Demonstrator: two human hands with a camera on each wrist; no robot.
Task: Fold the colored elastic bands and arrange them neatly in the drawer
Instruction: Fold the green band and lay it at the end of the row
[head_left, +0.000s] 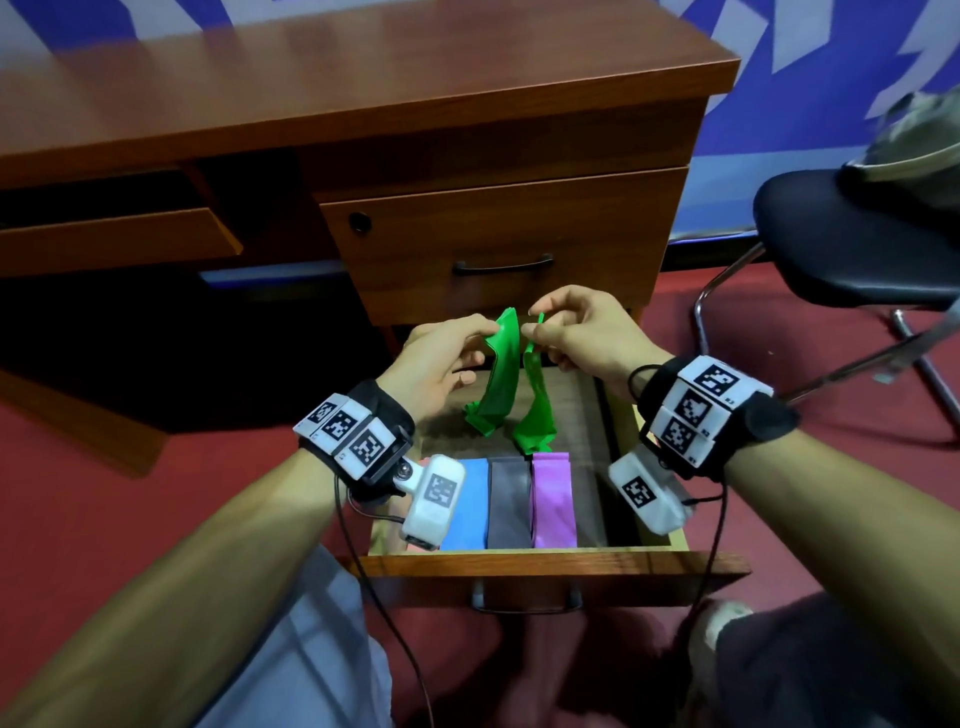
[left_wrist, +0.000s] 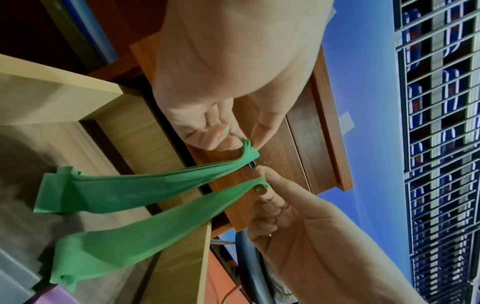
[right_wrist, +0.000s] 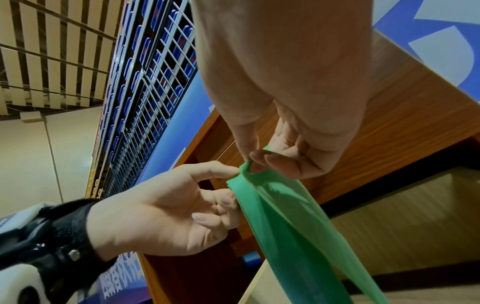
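Observation:
A green elastic band (head_left: 503, 384) hangs in two strands over the open drawer (head_left: 545, 564). My left hand (head_left: 447, 358) pinches the top of the left strand (left_wrist: 246, 152). My right hand (head_left: 571, 332) pinches the top of the right strand (left_wrist: 259, 183). The two pinches sit close together, and the lower ends crumple on the drawer floor. Three folded bands lie side by side at the drawer's front: blue (head_left: 470, 504), grey (head_left: 510, 501) and purple (head_left: 553, 499). In the right wrist view the green band (right_wrist: 293, 226) drops from both hands.
A wooden desk (head_left: 363, 83) stands behind, with a shut upper drawer (head_left: 498, 244) and its dark handle just beyond my hands. A black chair (head_left: 852, 249) with a cap on it stands to the right. Red carpet covers the floor.

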